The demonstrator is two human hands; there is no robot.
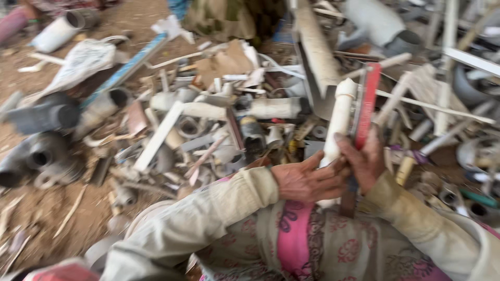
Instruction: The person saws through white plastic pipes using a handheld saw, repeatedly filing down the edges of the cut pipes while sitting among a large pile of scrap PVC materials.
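Held items: your left hand is wrapped around the lower part of a white pipe piece, fingers closed on it, holding it upright and slightly tilted in front of your chest. Your right hand is closed around a red flat tool, a long narrow bar that stands just beside the pipe on its right, touching or nearly touching it; motion blur keeps you from telling which. A dark handle end shows below your right hand.

Clothing: both your arms are in pale beige sleeves; a pink patterned garment lies over your lap.

Surroundings: ahead of your hands lies a scrap heap of broken white and grey plastic pipes, fittings and strips on bare dirt ground.

- A long white strip lies diagonally in the heap, left of centre.
- Dark grey pipe fittings sit at the far left.
- A white plastic bag rests at upper left.
- A white cylinder lies beyond the bag.
- A wide grey pipe lies at upper right.
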